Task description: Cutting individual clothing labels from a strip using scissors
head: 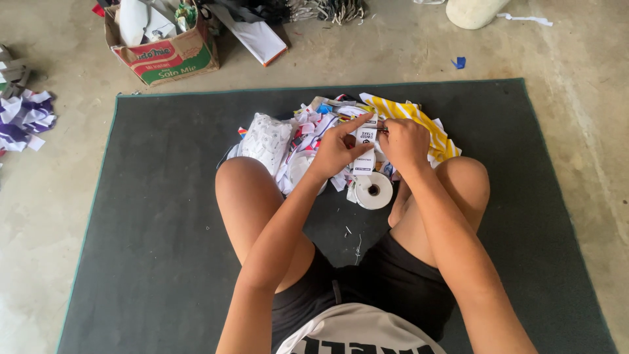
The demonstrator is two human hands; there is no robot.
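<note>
- Two bare hands meet above the crossed legs of a person seated on a dark mat (164,262).
- Left hand (337,149): fingers curled, forefinger stretched up, thumb pressed on a white label strip (365,152).
- Right hand (404,142): closed in a loose fist, pinching the strip's upper part from the other side.
- Strip hangs upright between both hands, touching each; black print on it, too small to make out.
- Just below the strip, a white roll (373,190) lies flat on the mat between the shins, hole upward, near the hands but not touching them.
- Behind the hands, a scrap pile (308,128): white, pink and blue cuttings, a white patterned piece on the left, a yellow-and-white striped cloth (419,118) on the right, touching the right hand's far side.
- Mat edges: green trim runs along the far side; wide bare mat left and right of the knees.
- Beyond the mat, concrete floor; a cardboard box (167,52) with red and green sides at far left, stuffed with paper.
- Purple-and-white scraps (25,115) at the left edge, well apart.
- A small blue bit (458,63) lies on the floor past the far edge.
</note>
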